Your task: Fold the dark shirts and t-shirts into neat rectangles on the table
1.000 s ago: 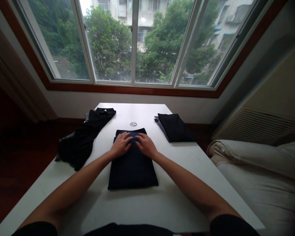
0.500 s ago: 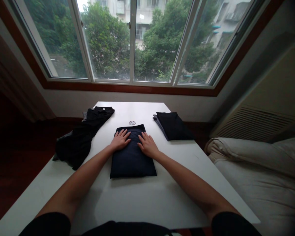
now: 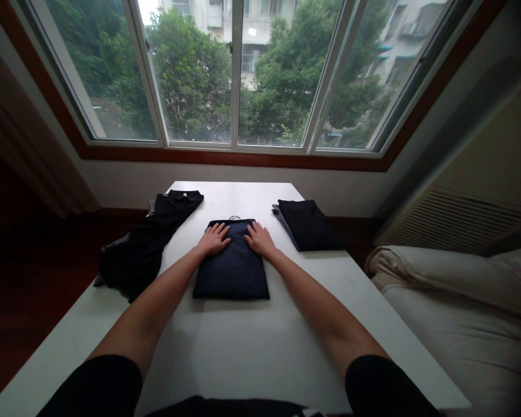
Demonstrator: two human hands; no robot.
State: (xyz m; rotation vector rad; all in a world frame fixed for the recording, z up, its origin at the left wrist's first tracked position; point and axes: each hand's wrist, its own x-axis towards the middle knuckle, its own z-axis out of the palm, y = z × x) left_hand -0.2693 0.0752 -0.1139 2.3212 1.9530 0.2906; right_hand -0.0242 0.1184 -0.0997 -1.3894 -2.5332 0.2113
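Note:
A folded dark navy garment lies flat in the middle of the white table. On its upper left part rests my left hand, palm down with the fingers spread. My right hand lies on the upper right part in the same way, fingers apart. Neither hand grips the cloth. Just beyond the garment's far edge a small round mark shows on the tabletop, partly covered.
To the left, a loose heap of black clothes hangs partly over the table edge. Folded dark clothes are stacked at the right. A beige padded seat stands beside the table, and a window is behind.
Under both flat hands the folded garment has slid a little away from me, and now covers part of the round mark. Its near edge is farther from the table's front.

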